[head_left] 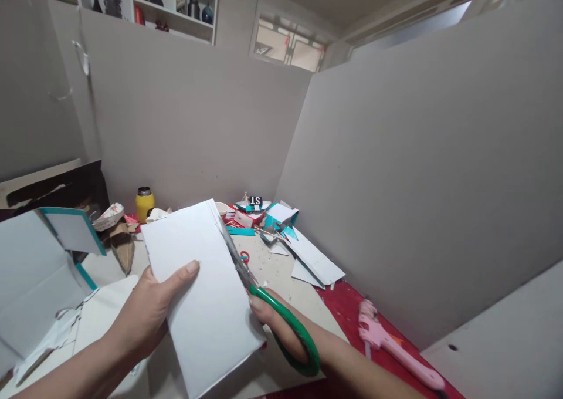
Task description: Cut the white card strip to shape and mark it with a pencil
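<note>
My left hand grips a white piece of cardboard by its left side, thumb flat on its face and the fingers hidden behind. The cardboard is tilted up above the table. My right hand is closed round the green-handled scissors, with the thumb through a handle loop. The scissor blades lie along the cardboard's right edge, where a narrow strip seems to part from it. How far the blades are apart I cannot make out.
A pink glue gun lies on the red tabletop at right. Cardboard scraps lie along the grey partition. At left stand a folded white box with teal edges and a yellow bottle. Small red-handled scissors lie beyond the blades.
</note>
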Motion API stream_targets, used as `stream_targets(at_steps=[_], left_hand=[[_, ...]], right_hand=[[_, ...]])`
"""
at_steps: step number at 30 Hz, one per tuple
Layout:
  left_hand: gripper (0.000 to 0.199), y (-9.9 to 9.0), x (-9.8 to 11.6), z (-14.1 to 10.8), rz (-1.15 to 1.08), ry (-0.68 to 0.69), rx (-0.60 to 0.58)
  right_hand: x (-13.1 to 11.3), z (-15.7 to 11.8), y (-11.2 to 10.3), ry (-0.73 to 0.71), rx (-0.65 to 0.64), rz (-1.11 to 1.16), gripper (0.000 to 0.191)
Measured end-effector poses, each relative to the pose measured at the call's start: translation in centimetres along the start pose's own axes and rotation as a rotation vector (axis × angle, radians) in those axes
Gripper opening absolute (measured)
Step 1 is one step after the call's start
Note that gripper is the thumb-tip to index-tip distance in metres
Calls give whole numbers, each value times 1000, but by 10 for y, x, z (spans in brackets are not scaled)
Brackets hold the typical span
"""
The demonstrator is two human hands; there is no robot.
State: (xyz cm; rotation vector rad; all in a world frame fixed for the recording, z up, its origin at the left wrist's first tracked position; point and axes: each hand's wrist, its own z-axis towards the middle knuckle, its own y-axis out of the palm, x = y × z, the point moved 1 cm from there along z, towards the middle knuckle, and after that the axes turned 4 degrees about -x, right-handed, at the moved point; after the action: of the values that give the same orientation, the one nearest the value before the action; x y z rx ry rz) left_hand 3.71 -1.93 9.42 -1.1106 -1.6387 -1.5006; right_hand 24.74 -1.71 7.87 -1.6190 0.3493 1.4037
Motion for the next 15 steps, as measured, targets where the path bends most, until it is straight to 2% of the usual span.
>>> stream_targets(at_steps=[4,7,11,15], left_hand=[[86,-1,-2,2,-3,-23,-18],[78,-4,-6,4,15,-48,-23],[67,-7,-11,8,41,-75,-8],[67,-6,-13,9,51,-99,7]], right_hand=[[4,0,0,44,-8,-16,65],[13,-2,1,43,-5,-22,69],[16,-2,2,-9,-41,50,67],[12,1,2,-87,-96,182,61]])
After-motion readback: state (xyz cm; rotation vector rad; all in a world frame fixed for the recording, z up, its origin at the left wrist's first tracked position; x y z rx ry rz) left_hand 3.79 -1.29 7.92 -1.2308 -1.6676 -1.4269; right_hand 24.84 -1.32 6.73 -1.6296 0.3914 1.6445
